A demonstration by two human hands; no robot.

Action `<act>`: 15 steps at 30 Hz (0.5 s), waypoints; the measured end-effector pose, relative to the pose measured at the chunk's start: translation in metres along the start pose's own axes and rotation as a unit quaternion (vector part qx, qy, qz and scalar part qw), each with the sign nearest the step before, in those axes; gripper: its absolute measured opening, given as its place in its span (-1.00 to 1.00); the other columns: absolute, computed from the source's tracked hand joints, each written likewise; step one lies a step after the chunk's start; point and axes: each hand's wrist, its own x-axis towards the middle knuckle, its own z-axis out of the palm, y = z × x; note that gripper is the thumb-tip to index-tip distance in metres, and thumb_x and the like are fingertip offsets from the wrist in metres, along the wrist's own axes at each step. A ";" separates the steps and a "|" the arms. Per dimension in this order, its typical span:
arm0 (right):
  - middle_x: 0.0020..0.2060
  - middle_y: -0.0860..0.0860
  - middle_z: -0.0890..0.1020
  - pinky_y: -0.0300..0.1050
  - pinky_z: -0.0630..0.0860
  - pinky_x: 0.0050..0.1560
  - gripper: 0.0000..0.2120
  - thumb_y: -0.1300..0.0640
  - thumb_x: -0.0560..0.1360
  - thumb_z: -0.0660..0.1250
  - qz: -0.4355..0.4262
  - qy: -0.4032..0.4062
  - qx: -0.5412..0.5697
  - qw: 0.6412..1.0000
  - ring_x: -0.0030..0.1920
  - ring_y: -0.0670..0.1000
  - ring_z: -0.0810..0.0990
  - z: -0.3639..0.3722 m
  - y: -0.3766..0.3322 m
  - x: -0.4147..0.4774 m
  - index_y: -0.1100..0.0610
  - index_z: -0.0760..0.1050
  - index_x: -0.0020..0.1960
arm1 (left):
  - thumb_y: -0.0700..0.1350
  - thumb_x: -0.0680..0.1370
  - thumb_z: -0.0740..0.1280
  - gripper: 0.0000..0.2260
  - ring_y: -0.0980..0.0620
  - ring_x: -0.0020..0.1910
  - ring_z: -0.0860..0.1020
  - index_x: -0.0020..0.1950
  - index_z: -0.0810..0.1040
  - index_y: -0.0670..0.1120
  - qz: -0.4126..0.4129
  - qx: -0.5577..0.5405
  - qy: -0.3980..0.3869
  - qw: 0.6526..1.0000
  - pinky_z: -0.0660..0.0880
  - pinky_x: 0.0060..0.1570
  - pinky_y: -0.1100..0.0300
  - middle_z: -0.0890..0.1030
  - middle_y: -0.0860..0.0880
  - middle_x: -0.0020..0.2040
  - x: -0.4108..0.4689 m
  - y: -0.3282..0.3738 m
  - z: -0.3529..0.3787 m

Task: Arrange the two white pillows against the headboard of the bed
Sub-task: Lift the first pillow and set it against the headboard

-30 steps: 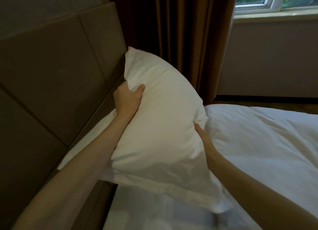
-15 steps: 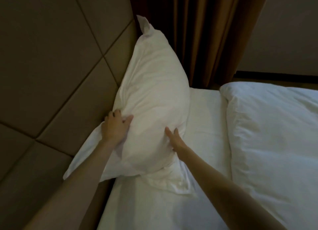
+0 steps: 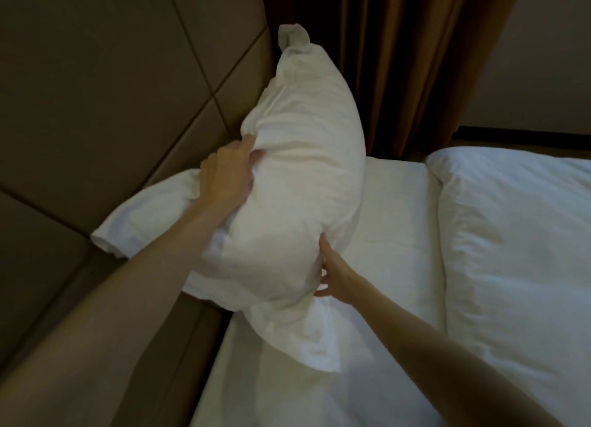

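Note:
A plump white pillow stands on its long edge, tilted toward the brown padded headboard. My left hand grips its upper left side with the fingers dug into the fabric. My right hand presses against its lower right side near the mattress. Behind it a second white pillow leans against the headboard, mostly hidden by the first one and my left arm.
The white bed sheet lies below the pillows. A folded white duvet covers the bed on the right. Brown curtains hang beyond the bed's far side. The headboard's lower ledge runs along the left.
The front pillow came down from in the air to the mattress by the headboard. My left hand then slid up to its side and my right hand lower; the back pillow shows more.

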 end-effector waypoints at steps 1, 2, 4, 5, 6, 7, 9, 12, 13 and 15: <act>0.55 0.07 0.14 0.24 0.38 0.28 -0.13 -0.48 0.38 0.01 0.007 -0.018 -0.010 1.000 0.46 0.27 0.27 0.002 0.003 -0.002 -0.09 -0.07 0.56 | 0.05 0.62 0.11 -0.70 -0.32 -0.20 0.56 0.16 0.44 -0.14 -0.004 0.024 -0.015 1.000 0.37 -0.33 -0.04 0.56 -0.26 -0.08 -0.005 -0.007 -0.001; 0.55 0.09 0.15 0.23 0.38 0.28 -0.15 -0.45 0.41 0.02 0.015 -0.029 -0.029 0.999 0.44 0.29 0.30 0.003 0.009 -0.004 -0.08 -0.07 0.56 | 0.05 0.62 0.11 -0.70 -0.32 -0.17 0.55 0.13 0.44 -0.16 -0.016 0.045 -0.039 0.998 0.38 -0.31 -0.05 0.53 -0.26 -0.04 -0.015 -0.013 -0.002; 0.54 0.12 0.15 0.22 0.34 0.31 -0.21 -0.39 0.47 0.03 0.026 -0.024 -0.066 0.997 0.42 0.31 0.32 0.002 0.020 -0.004 -0.04 -0.08 0.56 | 0.04 0.62 0.13 -0.69 -0.30 -0.07 0.52 0.11 0.45 -0.20 -0.047 0.076 -0.099 0.991 0.42 -0.20 -0.08 0.48 -0.27 0.03 -0.036 -0.021 0.000; 0.54 0.12 0.17 0.20 0.32 0.33 -0.24 -0.35 0.49 0.04 0.021 -0.003 -0.073 0.997 0.43 0.30 0.31 0.002 0.023 -0.003 -0.02 -0.05 0.56 | 0.02 0.61 0.14 -0.68 -0.28 -0.02 0.49 0.11 0.45 -0.22 -0.055 0.086 -0.123 0.987 0.42 -0.12 -0.09 0.46 -0.27 0.07 -0.045 -0.022 0.000; 0.52 0.11 0.21 0.18 0.31 0.33 -0.28 -0.31 0.51 0.08 0.002 0.028 -0.072 0.997 0.43 0.27 0.31 0.002 0.024 -0.003 0.00 0.02 0.55 | -0.01 0.60 0.16 -0.70 -0.27 0.02 0.47 0.13 0.44 -0.24 -0.060 0.089 -0.128 0.986 0.41 -0.04 -0.10 0.46 -0.27 0.11 -0.051 -0.020 0.000; 0.50 0.10 0.26 0.14 0.31 0.34 -0.33 -0.24 0.53 0.14 -0.028 0.068 -0.065 0.995 0.43 0.23 0.32 0.003 0.022 -0.002 0.04 0.09 0.53 | -0.05 0.58 0.18 -0.71 -0.26 0.06 0.45 0.16 0.43 -0.23 -0.064 0.082 -0.116 0.988 0.39 0.02 -0.10 0.45 -0.27 0.15 -0.054 -0.016 -0.001; 0.46 0.13 0.35 0.07 0.32 0.36 -0.40 -0.09 0.53 0.22 -0.097 0.157 -0.050 0.982 0.41 0.19 0.36 0.002 0.013 -0.002 0.10 0.19 0.50 | -0.14 0.53 0.23 -0.68 -0.24 0.17 0.43 0.26 0.40 -0.20 -0.055 0.053 -0.076 0.994 0.36 0.14 -0.08 0.42 -0.24 0.28 -0.051 -0.006 -0.004; 0.46 0.17 0.35 0.02 0.30 0.40 -0.44 0.01 0.55 0.19 -0.179 0.242 -0.058 0.952 0.42 0.19 0.36 -0.004 -0.009 -0.004 0.10 0.19 0.51 | -0.20 0.50 0.29 -0.56 -0.20 0.34 0.38 0.38 0.35 -0.19 0.024 0.016 -0.016 0.999 0.30 0.31 -0.05 0.38 -0.22 0.41 -0.035 0.017 -0.002; 0.47 0.16 0.34 0.04 0.29 0.43 -0.45 0.01 0.56 0.18 -0.203 0.249 -0.055 0.946 0.43 0.18 0.35 -0.006 -0.018 -0.004 0.08 0.18 0.51 | -0.20 0.50 0.29 -0.53 -0.19 0.39 0.35 0.41 0.32 -0.19 0.056 0.005 -0.017 0.998 0.25 0.36 -0.05 0.35 -0.20 0.44 -0.029 0.026 0.002; 0.50 0.11 0.29 0.08 0.25 0.47 -0.47 0.00 0.58 0.14 -0.243 0.254 -0.051 0.935 0.46 0.17 0.31 -0.007 -0.034 -0.004 0.04 0.16 0.52 | -0.14 0.54 0.23 -0.49 -0.15 0.47 0.23 0.48 0.23 -0.14 0.105 -0.013 -0.067 0.992 0.13 0.44 -0.03 0.25 -0.15 0.52 -0.025 0.040 0.015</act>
